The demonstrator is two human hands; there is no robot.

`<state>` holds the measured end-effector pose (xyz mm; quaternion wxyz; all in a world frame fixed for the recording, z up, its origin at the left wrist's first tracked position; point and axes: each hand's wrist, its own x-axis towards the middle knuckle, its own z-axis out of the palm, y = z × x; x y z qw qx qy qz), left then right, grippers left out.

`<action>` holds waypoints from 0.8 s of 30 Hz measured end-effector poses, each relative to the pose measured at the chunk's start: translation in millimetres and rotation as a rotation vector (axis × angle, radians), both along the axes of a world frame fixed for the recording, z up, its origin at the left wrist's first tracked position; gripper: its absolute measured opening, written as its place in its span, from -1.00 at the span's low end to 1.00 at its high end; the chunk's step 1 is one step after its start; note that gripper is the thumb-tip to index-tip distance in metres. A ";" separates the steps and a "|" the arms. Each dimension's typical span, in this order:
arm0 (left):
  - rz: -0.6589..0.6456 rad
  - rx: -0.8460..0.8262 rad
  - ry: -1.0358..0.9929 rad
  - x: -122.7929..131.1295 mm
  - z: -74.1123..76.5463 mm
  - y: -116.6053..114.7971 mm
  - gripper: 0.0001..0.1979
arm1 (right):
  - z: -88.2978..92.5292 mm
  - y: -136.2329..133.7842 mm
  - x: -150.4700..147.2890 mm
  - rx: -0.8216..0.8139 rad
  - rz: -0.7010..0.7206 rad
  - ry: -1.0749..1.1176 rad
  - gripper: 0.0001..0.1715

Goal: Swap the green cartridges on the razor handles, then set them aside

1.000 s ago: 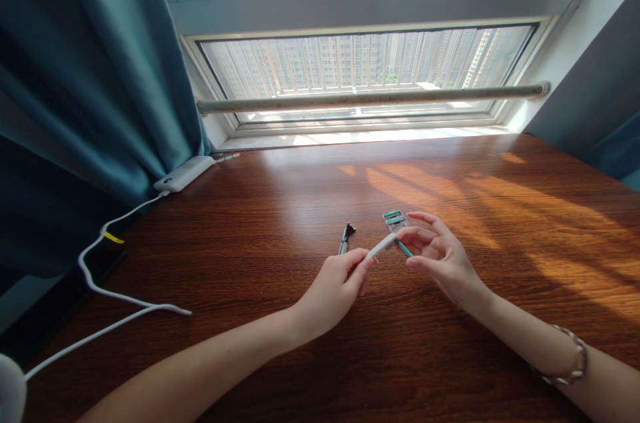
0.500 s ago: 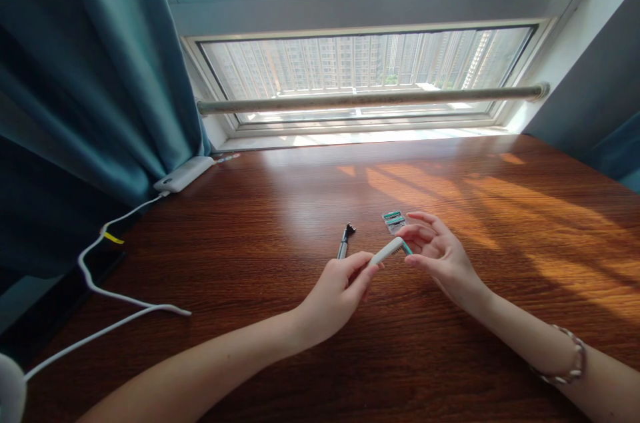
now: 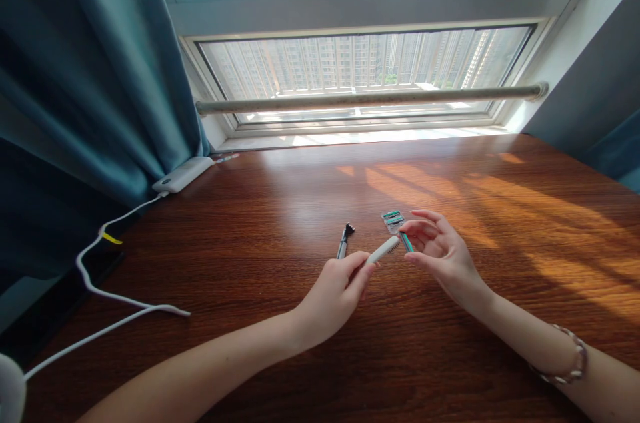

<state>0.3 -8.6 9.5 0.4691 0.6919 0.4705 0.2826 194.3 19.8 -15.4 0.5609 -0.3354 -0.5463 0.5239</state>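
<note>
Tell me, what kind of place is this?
Probably a room in a high-rise flat: a wooden desk sits by a window with tower blocks outside, and a teal curtain hangs beside it.

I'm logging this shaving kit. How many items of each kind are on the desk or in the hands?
White stick in left hand: 1
Teal strip in right hand: 1
Black razor handle: 1
Clear cartridge pack: 1
Total: 4
</note>
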 end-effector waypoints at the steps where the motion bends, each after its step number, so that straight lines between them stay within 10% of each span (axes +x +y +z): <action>1: 0.010 -0.036 -0.042 0.3 -1.6 0.4 -0.65 | -0.3 -0.5 -0.3 0.014 0.007 -0.014 -0.33; 20: -0.106 -0.841 -0.739 8.2 -6.6 -1.1 -0.70 | -1.5 -22.3 -4.0 0.330 0.046 -0.442 -0.19; 24: -0.083 -0.765 -0.721 10.8 -7.4 -4.9 -0.60 | -1.3 -24.4 -6.2 0.380 0.029 -0.511 -0.20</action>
